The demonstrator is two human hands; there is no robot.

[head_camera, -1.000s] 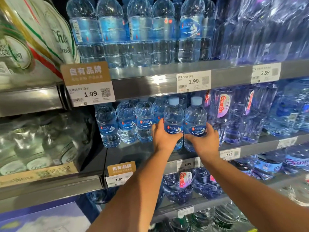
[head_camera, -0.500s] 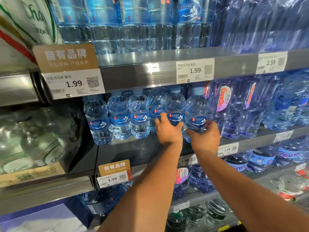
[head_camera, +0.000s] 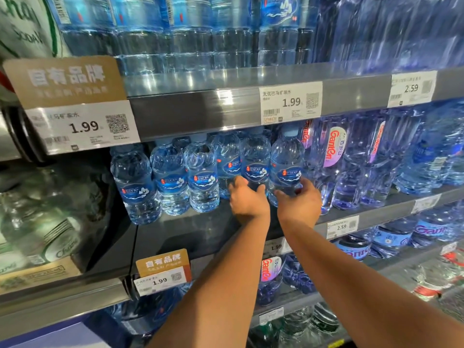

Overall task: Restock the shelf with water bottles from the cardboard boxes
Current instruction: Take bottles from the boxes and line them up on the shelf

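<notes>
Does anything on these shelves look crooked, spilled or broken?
Nothing is spilled or broken. Only the small water bottles stand in a ragged front line: the leftmost bottle sits nearer the front of the shelf than those the left hand and right hand grip.

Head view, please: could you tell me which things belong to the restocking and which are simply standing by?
Job: left hand, gripping the second-last small bottle; right hand, gripping the end small bottle; their shelf.
Standing by: Ganten bottles; 1.99 price tag; glass bottles.

A shop: stocked shelves (head_camera: 251,106) with price tags (head_camera: 290,102).
</notes>
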